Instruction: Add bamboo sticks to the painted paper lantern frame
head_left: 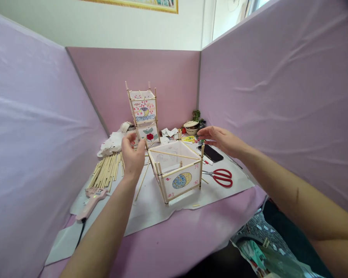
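A square lantern frame (179, 181) of wooden sticks with painted paper sides stands on the white paper in front of me. Its near side shows a blue and yellow moon, and one stick crosses its open top diagonally. My left hand (132, 156) is beside the far left corner post, thumb and fingers apart; whether the thumb touches the post I cannot tell. Beyond the far right corner my right hand (220, 139) hovers with fingers stretched out, holding nothing. Behind, a taller two-tier lantern (145, 112) stands upright, its lower left part hidden by my left hand.
Wooden sticks (106, 168) lie in a pile at left, above a pink glue gun (92, 202) with a black cord. Red-handled scissors (222, 177) and a black phone (211, 153) lie at right. A lidded bowl (191, 127) stands at the back, near purple partition walls.
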Available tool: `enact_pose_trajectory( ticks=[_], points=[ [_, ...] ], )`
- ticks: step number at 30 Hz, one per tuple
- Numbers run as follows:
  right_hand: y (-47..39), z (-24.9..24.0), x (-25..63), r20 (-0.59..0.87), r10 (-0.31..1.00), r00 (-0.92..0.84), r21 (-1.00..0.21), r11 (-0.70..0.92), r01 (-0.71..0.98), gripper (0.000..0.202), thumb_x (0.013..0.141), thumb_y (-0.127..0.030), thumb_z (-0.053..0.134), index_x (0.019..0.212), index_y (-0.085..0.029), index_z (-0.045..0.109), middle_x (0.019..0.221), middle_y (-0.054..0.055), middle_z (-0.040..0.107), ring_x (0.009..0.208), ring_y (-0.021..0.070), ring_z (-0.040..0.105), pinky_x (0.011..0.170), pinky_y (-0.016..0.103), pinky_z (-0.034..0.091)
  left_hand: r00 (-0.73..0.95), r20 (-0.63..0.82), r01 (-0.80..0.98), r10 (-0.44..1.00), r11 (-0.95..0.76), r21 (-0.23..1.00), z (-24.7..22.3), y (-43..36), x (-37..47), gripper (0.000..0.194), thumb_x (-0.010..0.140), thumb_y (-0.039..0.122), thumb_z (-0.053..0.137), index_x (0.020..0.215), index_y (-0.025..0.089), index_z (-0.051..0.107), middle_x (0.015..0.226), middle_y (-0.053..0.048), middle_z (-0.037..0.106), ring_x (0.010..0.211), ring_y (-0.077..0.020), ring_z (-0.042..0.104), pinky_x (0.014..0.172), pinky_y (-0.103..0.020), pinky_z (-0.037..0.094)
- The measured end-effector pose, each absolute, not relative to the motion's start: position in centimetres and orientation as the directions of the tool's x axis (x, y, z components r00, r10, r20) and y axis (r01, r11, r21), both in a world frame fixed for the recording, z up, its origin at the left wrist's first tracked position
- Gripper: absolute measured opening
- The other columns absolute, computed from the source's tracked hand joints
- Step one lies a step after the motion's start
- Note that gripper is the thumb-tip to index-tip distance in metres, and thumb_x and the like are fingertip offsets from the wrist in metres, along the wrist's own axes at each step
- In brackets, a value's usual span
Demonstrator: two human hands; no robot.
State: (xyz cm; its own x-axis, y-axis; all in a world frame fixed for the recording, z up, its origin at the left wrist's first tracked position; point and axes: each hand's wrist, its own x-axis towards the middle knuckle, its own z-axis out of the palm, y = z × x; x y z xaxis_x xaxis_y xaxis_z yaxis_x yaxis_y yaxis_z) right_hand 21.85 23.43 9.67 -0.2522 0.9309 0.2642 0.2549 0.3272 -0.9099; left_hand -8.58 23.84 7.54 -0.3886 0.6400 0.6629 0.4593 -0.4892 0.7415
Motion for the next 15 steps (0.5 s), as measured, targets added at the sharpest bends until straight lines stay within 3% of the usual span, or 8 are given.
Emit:
enact_pose_trajectory(
  ticks=[3, 6, 8, 11, 15],
  points=[
    [22.7, 5.0, 21.2, 0.411, 0.893, -0.184, -0.911, 0.412, -0.031, 0.050, 0.090, -0.062, 0.043, 0.116, -0.023, 0.059, 0.127, 0.008, 0.058, 0.121, 0.0240, 0.052, 0.099, 0.039, 0.044, -0.108, 0.764, 0.623, 0.636, -0.556, 0.550, 12.4, 20.3, -5.7, 0.023, 0.085, 0.028, 0.053, 0.106, 0.020, 0.059, 0.110, -0.004, 0.062, 0.105, -0.0201, 0.057, 0.093, -0.035, 0.043],
    [21.2, 0.1, 19.8, 0.470, 0.873, -0.128, -0.883, 0.465, -0.067, 0.054, 0.085, -0.061, 0.054, 0.126, -0.025, 0.053, 0.137, 0.008, 0.051, 0.127, 0.0252, 0.046, 0.102, 0.041, 0.041, 0.286, 0.670, 0.699, 0.685, -0.627, 0.343, 14.9, 16.8, -1.0, 0.016, 0.087, 0.023, 0.051, 0.097, 0.020, 0.063, 0.103, -0.004, 0.065, 0.102, -0.0204, 0.058, 0.092, -0.035, 0.043],
    [20.3, -2.6, 19.0, 0.496, 0.866, -0.063, -0.868, 0.494, -0.048, 0.053, 0.087, -0.057, 0.055, 0.129, -0.025, 0.051, 0.140, 0.009, 0.047, 0.128, 0.0255, 0.045, 0.103, 0.041, 0.040, 0.419, 0.557, 0.746, 0.717, -0.622, 0.239, 14.2, 15.5, 1.9, 0.020, 0.089, 0.023, 0.048, 0.102, 0.017, 0.062, 0.107, -0.008, 0.063, 0.103, -0.0223, 0.057, 0.092, -0.037, 0.043],
    [19.9, -5.4, 18.3, 0.534, 0.845, 0.014, -0.845, 0.533, 0.035, 0.043, 0.092, -0.049, 0.050, 0.127, -0.024, 0.054, 0.139, 0.008, 0.049, 0.127, 0.0248, 0.046, 0.107, 0.042, 0.036, 0.394, 0.430, 0.867, 0.812, -0.484, 0.121, 11.3, 15.7, 4.2, 0.038, 0.091, 0.042, 0.048, 0.107, 0.010, 0.059, 0.108, -0.016, 0.061, 0.106, -0.0300, 0.054, 0.091, -0.042, 0.042],
    [20.3, -7.0, 18.3, 0.555, 0.831, 0.032, -0.826, 0.547, 0.136, 0.037, 0.094, -0.042, 0.047, 0.123, -0.022, 0.058, 0.130, 0.009, 0.056, 0.122, 0.0249, 0.050, 0.105, 0.043, 0.037, 0.340, 0.370, 0.931, 0.865, -0.364, -0.005, 8.5, 18.1, 4.6, 0.068, 0.086, 0.066, 0.039, 0.102, 0.005, 0.064, 0.104, -0.022, 0.063, 0.107, -0.0353, 0.054, 0.103, -0.052, 0.029]
  ],
)
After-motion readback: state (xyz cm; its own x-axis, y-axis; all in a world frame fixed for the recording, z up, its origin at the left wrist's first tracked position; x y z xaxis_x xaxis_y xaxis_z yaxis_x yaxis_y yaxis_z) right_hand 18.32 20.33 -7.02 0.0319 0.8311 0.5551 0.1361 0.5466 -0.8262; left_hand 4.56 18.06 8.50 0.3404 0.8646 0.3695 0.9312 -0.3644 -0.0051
